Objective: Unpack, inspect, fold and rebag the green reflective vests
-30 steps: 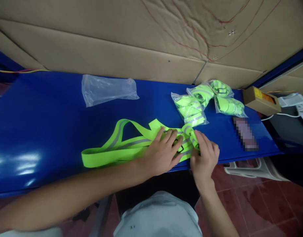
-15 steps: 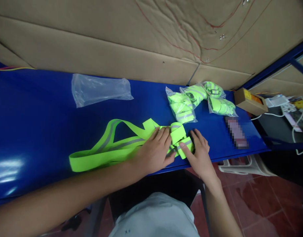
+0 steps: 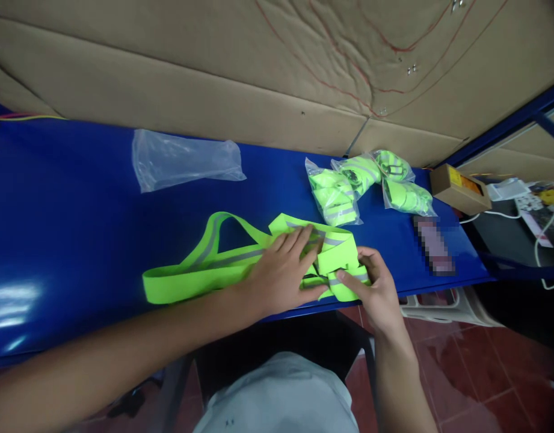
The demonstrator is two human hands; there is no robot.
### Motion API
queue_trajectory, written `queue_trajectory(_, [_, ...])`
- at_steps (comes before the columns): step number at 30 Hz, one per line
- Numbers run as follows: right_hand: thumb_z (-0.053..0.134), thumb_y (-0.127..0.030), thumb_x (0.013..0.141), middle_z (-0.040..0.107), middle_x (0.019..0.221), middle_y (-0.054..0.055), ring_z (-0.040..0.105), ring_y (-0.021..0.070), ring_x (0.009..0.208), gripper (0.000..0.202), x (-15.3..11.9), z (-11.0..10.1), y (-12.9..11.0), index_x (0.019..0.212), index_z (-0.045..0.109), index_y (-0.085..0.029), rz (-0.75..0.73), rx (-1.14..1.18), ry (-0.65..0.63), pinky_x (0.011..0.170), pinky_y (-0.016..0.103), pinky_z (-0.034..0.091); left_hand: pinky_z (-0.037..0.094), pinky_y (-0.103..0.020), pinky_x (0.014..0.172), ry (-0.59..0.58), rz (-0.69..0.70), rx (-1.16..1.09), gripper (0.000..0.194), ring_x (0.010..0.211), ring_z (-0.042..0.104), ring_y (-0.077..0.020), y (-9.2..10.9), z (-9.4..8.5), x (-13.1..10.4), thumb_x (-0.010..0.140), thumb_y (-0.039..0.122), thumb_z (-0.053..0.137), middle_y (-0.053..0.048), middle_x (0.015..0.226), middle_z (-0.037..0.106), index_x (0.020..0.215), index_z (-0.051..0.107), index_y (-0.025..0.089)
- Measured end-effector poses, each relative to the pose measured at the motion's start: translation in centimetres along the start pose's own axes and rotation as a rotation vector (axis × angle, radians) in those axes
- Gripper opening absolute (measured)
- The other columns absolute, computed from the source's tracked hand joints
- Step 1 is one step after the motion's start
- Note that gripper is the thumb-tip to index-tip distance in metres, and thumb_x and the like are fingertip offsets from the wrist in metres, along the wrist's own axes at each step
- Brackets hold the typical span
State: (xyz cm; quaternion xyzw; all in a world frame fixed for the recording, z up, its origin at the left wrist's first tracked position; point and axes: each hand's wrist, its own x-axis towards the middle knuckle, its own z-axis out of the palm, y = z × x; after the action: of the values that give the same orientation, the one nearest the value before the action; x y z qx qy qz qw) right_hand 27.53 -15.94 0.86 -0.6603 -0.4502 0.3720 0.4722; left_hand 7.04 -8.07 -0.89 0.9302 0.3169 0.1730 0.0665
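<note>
A neon yellow-green reflective strap point(image 3: 186, 282) with a grey stripe lies along the blue table. Its loops stretch out to the left, while the right end is bunched in folds. My left hand point(image 3: 281, 273) rests flat on the middle of the strap, its fingers extended and slightly apart. At the folded right end, my right hand point(image 3: 378, 291) pinches the strap, thumb in front and fingers curled behind. Dark pieces show between the folds, too covered to make out.
A clear plastic bag point(image 3: 186, 159) lies flat at the back left of the blue table point(image 3: 78, 210). Several bagged reflective straps point(image 3: 333, 195) lie at the back right. Near them are a pixelated phone-like object point(image 3: 434, 246) and a cardboard box point(image 3: 459, 189). A cardboard-covered wall point(image 3: 213, 78) stands behind.
The strap's left loop and folded end have shifted right. My right hand has moved slightly right and down and closed on the folded end. My left hand stays on the strap.
</note>
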Motion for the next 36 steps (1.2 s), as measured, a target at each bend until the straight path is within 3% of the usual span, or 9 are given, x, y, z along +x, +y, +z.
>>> queue_trajectory(5, [0.084, -0.045, 0.080, 0.069, 0.123, 0.008, 0.065, 0.0234, 0.111, 0.053, 0.9, -1.0, -0.1, 0.123, 0.062, -0.023, 0.038, -0.041, -0.022, 0.090, 0.033, 0.055, 0.037, -0.061, 0.110, 0.000, -0.061, 0.036, 0.095, 0.132, 0.054, -0.0385, -0.7, -0.3, 0.4, 0.092, 0.077, 0.052, -0.022, 0.149, 0.056, 0.156, 0.041, 0.008])
queue_trajectory(8, [0.082, -0.050, 0.081, 0.068, 0.133, 0.010, 0.065, 0.0259, 0.117, 0.065, 1.1, -0.9, -0.6, 0.136, 0.061, -0.023, 0.061, -0.103, -0.055, 0.094, 0.036, 0.055, 0.025, -0.066, 0.119, 0.047, -0.020, 0.066, 0.088, 0.133, 0.053, -0.0387, -0.7, -0.1, 0.4, 0.094, 0.077, 0.046, -0.022, 0.143, 0.061, 0.147, 0.052, 0.008])
queue_trajectory(11, [0.080, -0.053, 0.082, 0.072, 0.127, 0.009, 0.068, 0.0260, 0.109, 0.060, 1.3, -0.7, -0.9, 0.132, 0.066, -0.021, 0.064, -0.128, -0.074, 0.090, 0.036, 0.056, 0.014, -0.072, 0.123, 0.073, 0.025, 0.113, 0.084, 0.140, 0.048, -0.0419, -0.7, -0.3, 0.4, 0.096, 0.079, 0.039, -0.023, 0.134, 0.065, 0.133, 0.064, 0.008])
queue_trajectory(18, [0.081, -0.049, 0.083, 0.074, 0.124, 0.007, 0.069, 0.0277, 0.111, 0.054, 1.8, -2.6, -0.2, 0.128, 0.071, -0.022, 0.064, -0.107, 0.033, 0.093, 0.039, 0.055, 0.035, -0.066, 0.115, 0.038, 0.062, 0.159, 0.051, 0.132, 0.056, -0.0374, -1.3, -1.4, 0.7, 0.106, 0.051, 0.039, -0.021, 0.133, 0.063, 0.130, 0.064, 0.013])
queue_trajectory(21, [0.081, -0.051, 0.082, 0.075, 0.123, 0.008, 0.069, 0.0287, 0.111, 0.055, 2.1, -3.2, 0.0, 0.127, 0.072, -0.022, 0.061, -0.175, 0.075, 0.093, 0.040, 0.054, 0.040, -0.061, 0.109, 0.037, 0.064, 0.176, 0.044, 0.122, 0.060, -0.0332, -1.2, -1.5, 0.8, 0.108, 0.048, 0.037, -0.017, 0.126, 0.065, 0.121, 0.066, 0.017])
queue_trajectory(24, [0.078, -0.054, 0.083, 0.075, 0.120, 0.008, 0.069, 0.0292, 0.108, 0.056, 2.4, -3.3, 0.1, 0.128, 0.072, -0.021, 0.034, -0.314, 0.147, 0.095, 0.042, 0.053, 0.041, -0.056, 0.106, 0.022, 0.083, 0.176, 0.040, 0.118, 0.060, -0.0310, -1.1, -1.6, 0.9, 0.108, 0.048, 0.038, -0.014, 0.122, 0.065, 0.110, 0.066, 0.019])
queue_trajectory(29, [0.068, -0.051, 0.090, 0.073, 0.117, 0.010, 0.067, 0.0298, 0.108, 0.050, 3.0, -3.6, -0.1, 0.130, 0.072, -0.022, -0.130, -0.655, 0.240, 0.092, 0.042, 0.051, 0.044, -0.043, 0.094, 0.032, 0.169, 0.143, 0.026, 0.112, 0.060, -0.0272, -1.0, -2.1, 0.9, 0.105, 0.037, 0.050, -0.012, 0.117, 0.065, 0.100, 0.067, 0.018])
queue_trajectory(32, [0.063, -0.047, 0.094, 0.071, 0.118, 0.011, 0.067, 0.0311, 0.104, 0.048, 3.1, -3.4, -1.3, 0.134, 0.069, -0.021, -0.164, -0.854, 0.227, 0.082, 0.040, 0.050, 0.043, -0.043, 0.096, 0.008, 0.165, 0.097, 0.034, 0.117, 0.059, -0.0286, -0.9, -2.0, 0.9, 0.106, 0.044, 0.048, -0.014, 0.123, 0.065, 0.109, 0.069, 0.018])
queue_trajectory(36, [0.061, -0.035, 0.096, 0.070, 0.123, 0.011, 0.067, 0.0299, 0.096, 0.045, 2.7, -1.7, -3.4, 0.139, 0.065, -0.023, -0.239, -1.112, 0.266, 0.066, 0.035, 0.043, 0.039, -0.047, 0.102, -0.045, 0.168, 0.080, 0.072, 0.127, 0.054, -0.0339, -0.4, -1.2, 0.7, 0.101, 0.067, 0.042, -0.018, 0.136, 0.060, 0.147, 0.052, 0.013])
